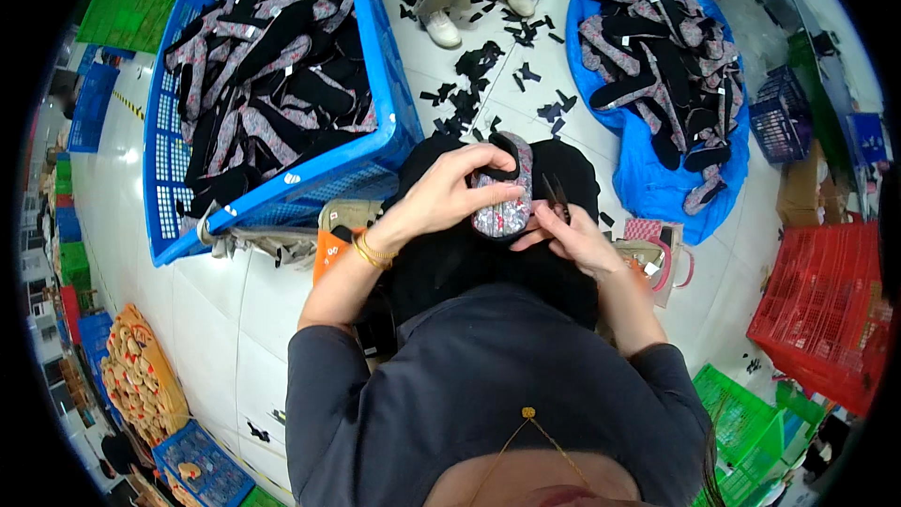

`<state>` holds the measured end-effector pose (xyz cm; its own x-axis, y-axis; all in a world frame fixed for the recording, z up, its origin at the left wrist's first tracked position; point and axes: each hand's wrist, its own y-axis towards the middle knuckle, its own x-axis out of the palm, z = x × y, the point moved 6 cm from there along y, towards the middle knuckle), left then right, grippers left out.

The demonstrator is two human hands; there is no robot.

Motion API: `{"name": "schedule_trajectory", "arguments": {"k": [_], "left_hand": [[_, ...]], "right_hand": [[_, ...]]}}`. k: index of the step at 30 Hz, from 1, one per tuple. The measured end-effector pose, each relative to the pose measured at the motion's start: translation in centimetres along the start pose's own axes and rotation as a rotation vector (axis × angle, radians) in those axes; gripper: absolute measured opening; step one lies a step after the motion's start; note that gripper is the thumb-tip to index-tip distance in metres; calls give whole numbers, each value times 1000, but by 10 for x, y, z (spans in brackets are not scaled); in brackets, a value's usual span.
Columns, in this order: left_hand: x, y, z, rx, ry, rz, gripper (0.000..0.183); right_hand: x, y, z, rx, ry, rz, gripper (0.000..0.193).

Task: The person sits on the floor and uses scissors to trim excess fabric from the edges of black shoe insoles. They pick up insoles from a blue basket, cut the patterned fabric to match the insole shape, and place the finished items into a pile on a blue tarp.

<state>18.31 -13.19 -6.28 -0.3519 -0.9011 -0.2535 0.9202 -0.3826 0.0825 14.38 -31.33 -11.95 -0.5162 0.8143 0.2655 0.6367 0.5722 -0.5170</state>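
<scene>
Over my lap, my left hand [446,192] grips a soft fabric slipper [501,216], grey with red specks and black edging. Its fingers wrap over the black opening, and the thumb presses on the patterned side. My right hand [575,239] is closed on a small pair of dark scissors [554,191], whose blades point away from me beside the slipper. The thumb and fingertips of that hand come close to the slipper's lower right edge; whether they touch it is hard to make out.
A big blue crate [399,127] heaped with similar black and patterned pieces stands at my left. More lie on a blue sheet [643,174] at the far right. Black scraps [465,99] litter the floor ahead. Red crates [826,310] stand at right; another person's feet [441,30] are ahead.
</scene>
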Motion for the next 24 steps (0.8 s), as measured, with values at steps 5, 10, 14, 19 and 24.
{"name": "schedule_trajectory", "arguments": {"k": [5, 10, 14, 19, 24], "left_hand": [[15, -7, 13, 359, -203, 83, 25], [45, -5, -8, 168, -203, -129, 25], [28, 1, -50, -62, -695, 5, 53], [28, 13, -46, -282, -1075, 204, 43], [21, 13, -54, -271, -1288, 214, 38]], "right_hand": [[-8, 25, 0, -336, 616, 83, 53], [-41, 30, -21, -548, 652, 87, 48], [-33, 24, -36, -631, 152, 323, 54], [-9, 22, -21, -594, -281, 367, 53], [-40, 2, -56, -602, -427, 549, 57]]}}
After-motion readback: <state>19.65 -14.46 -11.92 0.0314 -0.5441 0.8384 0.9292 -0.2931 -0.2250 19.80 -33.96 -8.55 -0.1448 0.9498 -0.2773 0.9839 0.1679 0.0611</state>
